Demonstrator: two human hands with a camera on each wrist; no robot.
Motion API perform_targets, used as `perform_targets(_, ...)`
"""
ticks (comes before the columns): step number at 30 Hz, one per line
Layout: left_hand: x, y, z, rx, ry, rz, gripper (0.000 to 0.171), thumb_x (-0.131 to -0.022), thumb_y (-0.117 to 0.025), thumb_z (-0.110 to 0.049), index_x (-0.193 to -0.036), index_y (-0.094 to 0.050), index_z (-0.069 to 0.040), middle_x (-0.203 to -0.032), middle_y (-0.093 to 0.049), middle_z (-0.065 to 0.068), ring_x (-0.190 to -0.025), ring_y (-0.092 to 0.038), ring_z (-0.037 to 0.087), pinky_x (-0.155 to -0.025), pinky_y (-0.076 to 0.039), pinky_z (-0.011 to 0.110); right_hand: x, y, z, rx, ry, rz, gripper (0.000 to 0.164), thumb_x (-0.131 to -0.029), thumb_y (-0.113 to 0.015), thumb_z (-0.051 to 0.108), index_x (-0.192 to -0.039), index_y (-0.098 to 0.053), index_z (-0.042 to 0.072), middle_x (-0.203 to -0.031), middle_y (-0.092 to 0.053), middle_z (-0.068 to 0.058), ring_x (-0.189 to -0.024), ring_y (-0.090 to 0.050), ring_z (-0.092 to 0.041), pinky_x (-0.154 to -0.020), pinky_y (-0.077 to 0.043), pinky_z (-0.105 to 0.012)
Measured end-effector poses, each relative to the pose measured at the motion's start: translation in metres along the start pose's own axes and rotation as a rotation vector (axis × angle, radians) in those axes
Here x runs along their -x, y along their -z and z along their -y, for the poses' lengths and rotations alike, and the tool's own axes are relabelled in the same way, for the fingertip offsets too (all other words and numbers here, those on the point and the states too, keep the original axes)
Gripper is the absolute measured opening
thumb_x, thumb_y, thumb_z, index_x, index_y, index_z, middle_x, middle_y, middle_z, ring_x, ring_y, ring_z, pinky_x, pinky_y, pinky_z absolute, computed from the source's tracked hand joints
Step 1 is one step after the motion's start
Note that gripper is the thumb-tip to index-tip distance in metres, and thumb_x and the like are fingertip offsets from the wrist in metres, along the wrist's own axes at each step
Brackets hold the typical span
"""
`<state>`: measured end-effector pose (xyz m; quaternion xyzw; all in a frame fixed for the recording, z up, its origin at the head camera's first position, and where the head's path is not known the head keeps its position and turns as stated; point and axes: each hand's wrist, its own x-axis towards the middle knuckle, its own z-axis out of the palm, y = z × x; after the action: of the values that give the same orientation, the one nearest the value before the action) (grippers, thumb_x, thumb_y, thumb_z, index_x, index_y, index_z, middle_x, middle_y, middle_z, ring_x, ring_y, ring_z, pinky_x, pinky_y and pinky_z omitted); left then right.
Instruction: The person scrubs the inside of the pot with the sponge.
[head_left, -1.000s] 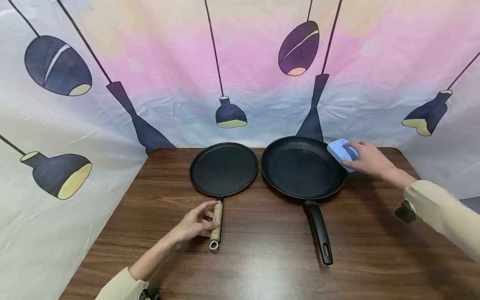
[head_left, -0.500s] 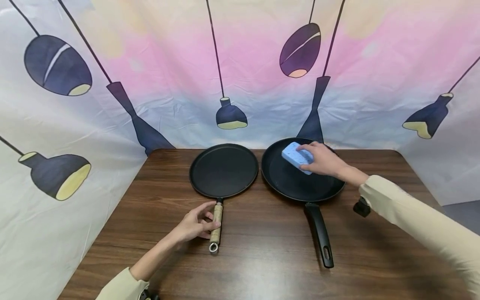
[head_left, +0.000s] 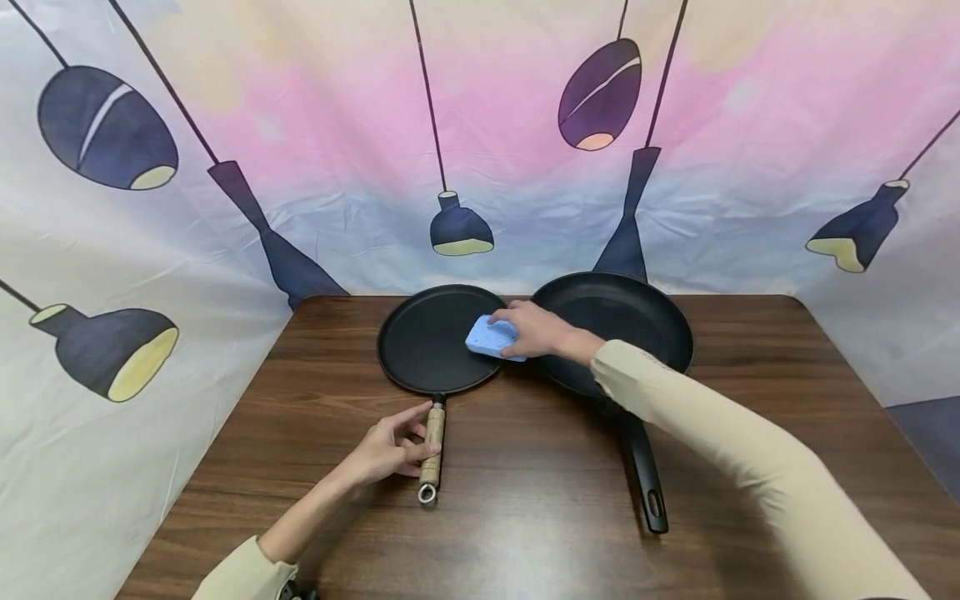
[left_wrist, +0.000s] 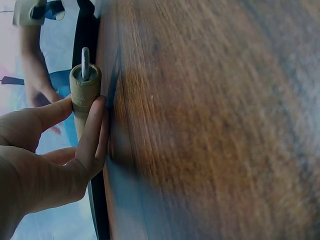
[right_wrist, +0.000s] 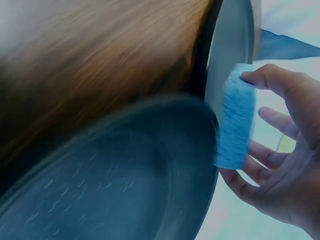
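My left hand (head_left: 390, 450) grips the wooden handle (head_left: 432, 446) of a flat round black griddle pan (head_left: 427, 342), thumb on one side and fingers on the other. In the left wrist view a metal hanging ring (left_wrist: 85, 62) sticks out of the handle's end. A blue sponge (head_left: 491, 335) is pinched between the thumb and fingers of my right hand (head_left: 536, 329), over the griddle's right part. Below my right forearm lies a deeper black frying pan (head_left: 615, 317), its rim close to the sponge in the right wrist view. The sleeve hides part of that pan's near rim and handle base.
Both pans lie on a brown wooden table (head_left: 525, 500) near its back edge. The frying pan's black handle (head_left: 645, 475) points toward me. Behind the table hangs a cloth backdrop (head_left: 337, 125) printed with lamps.
My right hand has carried the sponge leftward, from the frying pan's right rim across that pan to over the griddle. My left hand stays on the wooden handle.
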<state>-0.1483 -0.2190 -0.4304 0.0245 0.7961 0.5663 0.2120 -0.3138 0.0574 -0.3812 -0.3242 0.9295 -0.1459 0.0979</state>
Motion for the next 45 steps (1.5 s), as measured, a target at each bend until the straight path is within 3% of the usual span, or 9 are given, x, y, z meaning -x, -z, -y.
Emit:
perform_targets(7, 0.002, -0.003, 0.001, 0.004, -0.005, 0.023, 0.079, -0.093, -0.076, -0.009, -0.159, -0.032, -0.001, -0.121, -0.051, 0.021, -0.08, -0.062, 0.013, -0.073, -0.066, 0.038, -0.043, -0.012, 0.02, 0.056, 0.008, 0.073, 0.053, -0.096, -0.073, 0.022, -0.146, -0.056, 0.018, -0.145, -0.05, -0.015, -0.124, -0.054, -0.029, -0.102, -0.052, -0.043)
perform_targets(13, 0.002, -0.005, 0.002, 0.016, -0.008, 0.018, 0.079, -0.092, -0.076, -0.008, -0.158, -0.033, -0.001, -0.12, -0.051, 0.02, -0.077, -0.061, 0.012, -0.07, -0.066, 0.036, -0.06, -0.022, 0.02, 0.089, -0.045, 0.118, 0.055, -0.098, -0.071, 0.019, -0.15, -0.051, 0.021, -0.149, -0.045, -0.015, -0.125, -0.052, -0.027, -0.101, -0.052, -0.04)
perform_targets(24, 0.0, -0.004, 0.001, 0.018, -0.008, 0.0, 0.078, -0.093, -0.075, -0.008, -0.158, -0.033, -0.002, -0.121, -0.052, 0.022, -0.079, -0.062, 0.013, -0.072, -0.066, 0.038, -0.061, -0.017, 0.017, 0.136, -0.03, 0.136, 0.056, -0.091, -0.079, 0.031, -0.143, -0.06, 0.025, -0.154, -0.05, -0.01, -0.14, -0.049, -0.027, -0.116, -0.046, -0.042)
perform_targets(35, -0.004, 0.0, 0.0, 0.015, -0.007, 0.013, 0.078, -0.093, -0.075, -0.009, -0.158, -0.033, -0.001, -0.121, -0.052, 0.023, -0.079, -0.063, 0.012, -0.072, -0.067, 0.038, -0.051, -0.026, 0.024, 0.138, 0.001, 0.119, 0.06, -0.089, -0.08, 0.043, -0.142, -0.061, 0.022, -0.152, -0.053, -0.01, -0.138, -0.052, -0.027, -0.115, -0.047, -0.042)
perform_targets(45, -0.002, 0.0, 0.0, 0.007, 0.009, 0.02, 0.078, -0.093, -0.076, -0.011, -0.158, -0.033, -0.001, -0.121, -0.052, 0.022, -0.079, -0.064, 0.012, -0.073, -0.066, 0.037, -0.046, -0.041, 0.046, 0.173, 0.042, 0.079, 0.06, -0.09, -0.078, 0.046, -0.143, -0.061, 0.024, -0.149, -0.058, -0.005, -0.135, -0.054, -0.025, -0.112, -0.05, -0.042)
